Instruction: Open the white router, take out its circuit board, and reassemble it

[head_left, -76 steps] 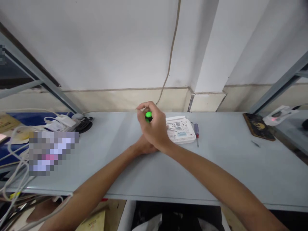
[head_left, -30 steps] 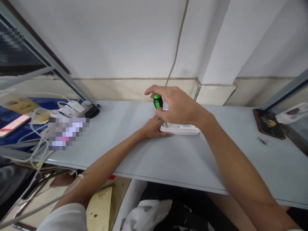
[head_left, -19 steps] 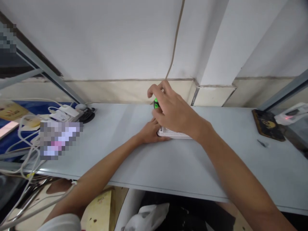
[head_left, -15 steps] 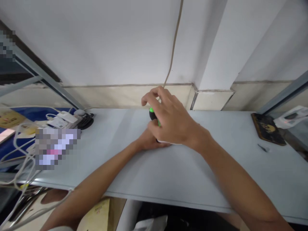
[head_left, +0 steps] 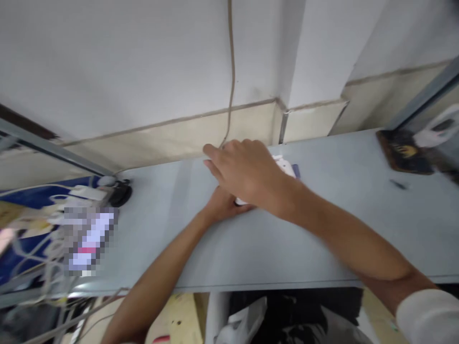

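Note:
A white object (head_left: 285, 166) with a dark blue part at its right end lies on the light grey table (head_left: 201, 248), largely covered by my hands. Low at its left side, my left hand (head_left: 223, 204) has its fingers wrapped round the near edge, partly under the other hand. Over it, my right hand (head_left: 244, 167) is closed, knuckles up and thumb side to the left. Whatever is inside the right hand's grip is hidden by its fingers and back.
At the left are a pixelated phone-like item (head_left: 91, 239), white cables and plugs (head_left: 86, 192) and a round black item (head_left: 120, 192). A dark tray (head_left: 405, 152) and a small dark piece (head_left: 398, 184) lie at the right. A wall borders the table's back.
My right hand has closed over the black and green item, which is now out of sight. The white object's right end has come into view. The camera view has tilted and shifted.

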The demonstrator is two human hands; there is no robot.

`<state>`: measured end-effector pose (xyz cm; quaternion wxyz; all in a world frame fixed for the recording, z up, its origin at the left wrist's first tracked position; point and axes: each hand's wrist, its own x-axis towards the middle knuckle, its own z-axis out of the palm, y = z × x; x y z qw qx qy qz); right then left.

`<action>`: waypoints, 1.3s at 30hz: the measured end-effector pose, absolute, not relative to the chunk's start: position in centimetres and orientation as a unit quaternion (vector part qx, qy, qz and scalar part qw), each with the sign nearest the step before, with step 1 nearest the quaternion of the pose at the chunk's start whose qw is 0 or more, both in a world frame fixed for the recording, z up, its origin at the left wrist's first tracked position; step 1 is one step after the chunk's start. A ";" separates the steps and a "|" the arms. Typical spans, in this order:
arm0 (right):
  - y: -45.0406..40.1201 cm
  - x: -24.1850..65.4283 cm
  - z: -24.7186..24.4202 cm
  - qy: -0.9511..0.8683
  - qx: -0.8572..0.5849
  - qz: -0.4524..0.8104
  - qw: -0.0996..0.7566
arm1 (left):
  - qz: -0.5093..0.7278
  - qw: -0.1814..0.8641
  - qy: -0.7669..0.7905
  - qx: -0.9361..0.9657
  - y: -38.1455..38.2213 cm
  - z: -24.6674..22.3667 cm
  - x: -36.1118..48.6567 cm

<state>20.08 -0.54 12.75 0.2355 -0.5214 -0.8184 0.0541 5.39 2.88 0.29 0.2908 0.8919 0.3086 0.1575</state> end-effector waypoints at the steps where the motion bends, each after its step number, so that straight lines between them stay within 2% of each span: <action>1: -0.4 20.3 12.8 -0.818 -0.522 0.069 0.231 | 0.159 0.276 0.305 0.897 2.8 0.1 5.3; 6: -1.5 22.0 13.4 -0.866 -0.435 0.097 0.227 | 0.131 0.218 0.324 0.911 2.0 -0.8 5.5; 10: -3.1 23.3 14.5 -0.898 -0.373 0.086 0.218 | 0.142 0.219 0.335 0.905 1.6 -1.1 5.8; 13: -3.3 22.7 15.0 -0.883 -0.412 0.009 0.227 | 0.150 0.224 0.292 0.918 2.2 -0.8 5.5; 16: -2.6 21.6 14.6 -0.862 -0.469 -0.072 0.178 | 0.170 0.182 0.271 0.930 3.1 -0.7 5.3; 21: -2.0 21.9 14.6 -0.866 -0.478 -0.095 0.114 | 0.169 0.104 0.290 0.936 3.8 -1.7 5.2; 26: -2.7 24.6 15.6 -0.849 -0.504 -0.039 0.155 | 0.150 0.066 0.304 0.938 3.1 -2.5 4.8; 30: -3.4 26.3 15.7 -0.862 -0.481 -0.022 0.159 | 0.138 0.081 0.281 0.946 3.1 -2.5 4.6; 33: -3.8 26.7 15.7 -0.858 -0.478 -0.021 0.188 | 0.149 0.109 0.266 0.946 3.7 -2.5 4.5; 36: -3.5 26.0 15.3 -0.873 -0.436 0.040 0.213 | 0.150 0.140 0.262 0.943 3.9 -2.5 4.4; 39: -2.8 24.5 14.4 -0.866 -0.432 0.045 0.249 | 0.149 0.136 0.278 0.939 3.8 -2.3 4.2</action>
